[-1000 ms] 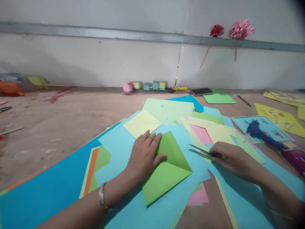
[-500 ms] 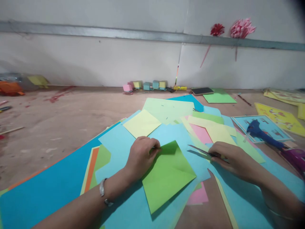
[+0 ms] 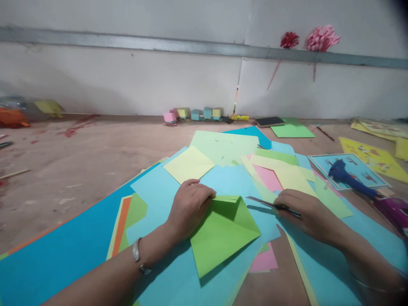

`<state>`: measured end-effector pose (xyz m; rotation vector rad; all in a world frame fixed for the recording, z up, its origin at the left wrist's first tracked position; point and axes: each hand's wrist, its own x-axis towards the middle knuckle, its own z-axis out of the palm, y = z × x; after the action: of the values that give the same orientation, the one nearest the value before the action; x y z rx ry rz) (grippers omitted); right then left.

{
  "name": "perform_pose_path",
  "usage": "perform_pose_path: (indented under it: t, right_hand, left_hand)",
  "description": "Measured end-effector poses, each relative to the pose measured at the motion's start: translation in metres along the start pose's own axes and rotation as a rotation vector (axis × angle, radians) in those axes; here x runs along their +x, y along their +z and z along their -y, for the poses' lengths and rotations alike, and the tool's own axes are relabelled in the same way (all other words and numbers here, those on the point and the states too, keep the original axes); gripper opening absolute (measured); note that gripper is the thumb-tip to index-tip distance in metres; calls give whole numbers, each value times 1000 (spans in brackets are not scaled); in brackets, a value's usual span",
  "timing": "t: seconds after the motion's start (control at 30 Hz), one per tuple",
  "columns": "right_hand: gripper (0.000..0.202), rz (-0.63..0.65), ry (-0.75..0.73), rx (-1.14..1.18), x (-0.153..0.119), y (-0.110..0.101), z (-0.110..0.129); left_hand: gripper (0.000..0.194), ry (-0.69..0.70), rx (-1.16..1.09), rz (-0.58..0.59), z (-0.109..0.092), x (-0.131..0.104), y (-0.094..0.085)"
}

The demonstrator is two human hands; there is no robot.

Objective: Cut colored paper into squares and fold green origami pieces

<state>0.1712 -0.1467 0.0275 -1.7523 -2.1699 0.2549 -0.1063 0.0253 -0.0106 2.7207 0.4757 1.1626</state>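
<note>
My left hand (image 3: 192,208) pinches the upper left edge of a green sheet of paper (image 3: 223,238), its fingers closed on it. The sheet's top corner is folded over toward me, and a crease crosses the paper. To the right, my right hand (image 3: 301,216) is closed around a thin-bladed cutting tool (image 3: 285,208) with a dark handle. Its pointed blade faces left, a short way from the green paper and not touching it. Whether it is a craft knife or scissors I cannot tell. Light blue sheets (image 3: 159,272) lie beneath.
A pale yellow square (image 3: 189,163) and a pale green sheet (image 3: 223,146) lie beyond my hands. At right rests a blue and purple glue gun (image 3: 353,182) beside printed cards (image 3: 371,159). Small paper blocks (image 3: 195,114) and a phone (image 3: 270,122) stand near the wall.
The green sheet's top corner, flat before, is now folded over toward me under my left hand. My right hand has shifted slightly left with the cutting tool.
</note>
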Motion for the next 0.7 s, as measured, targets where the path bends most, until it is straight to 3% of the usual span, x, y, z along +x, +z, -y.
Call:
perform_pose_path:
  t: [0.23, 0.7]
  right_hand:
    - [12, 6, 7, 4, 0, 3, -3]
    - [21, 14, -24, -84, 1, 1, -1]
  left_hand:
    - [13, 58, 95, -109, -7, 5, -6]
    - [21, 23, 55, 1, -4, 4, -3]
